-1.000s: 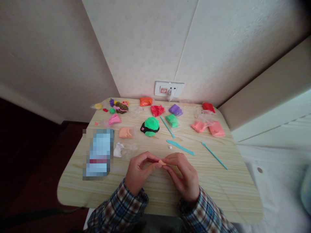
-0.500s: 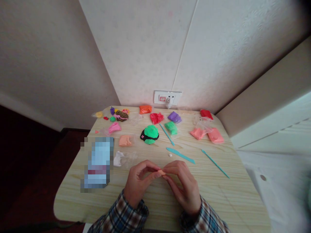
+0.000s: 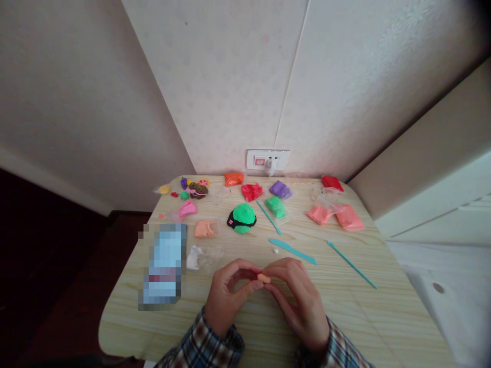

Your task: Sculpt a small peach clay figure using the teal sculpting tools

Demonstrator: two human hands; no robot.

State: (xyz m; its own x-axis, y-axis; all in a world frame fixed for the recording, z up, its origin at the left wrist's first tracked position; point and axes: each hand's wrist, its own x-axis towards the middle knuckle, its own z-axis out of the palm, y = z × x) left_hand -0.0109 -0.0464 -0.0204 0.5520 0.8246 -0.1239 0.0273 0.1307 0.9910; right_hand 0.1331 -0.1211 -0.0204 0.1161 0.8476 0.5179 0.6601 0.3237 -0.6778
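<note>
Peach-orange lump of soft clay (image 3: 264,278) is held up between the person's two hands, over the near middle part of the table. Behind everything I see a pale, faintly patterned wall (image 3: 230,92). In front of it stands the table (image 3: 372,327), its light wood-grain top rounded at the corners. Toward the left side lies a flat rectangular slab (image 3: 166,266), blurred into blocks, so I can't make out its face.

The left hand (image 3: 226,294), coming from a blue, brown and white plaid sleeve (image 3: 203,337), has its thumb and forefinger drawn nearly together on one side of the lump. The right hand (image 3: 301,299) pinches it from the other side, its fingers curved and almost closed, so both have hold of it.

Beyond the hands sits a bright green clay dome with a black band (image 3: 243,212). Near it lie a bag of purple clay (image 3: 281,189), a bag of green clay (image 3: 275,207) and a bag of peach clay (image 3: 206,229).

A flat teal plastic knife (image 3: 293,251) lies beyond the right hand, with a slim teal stick tool (image 3: 351,264) farther right. Tiniest is a white ball (image 3: 275,251), just beside the knife's left end.
</note>
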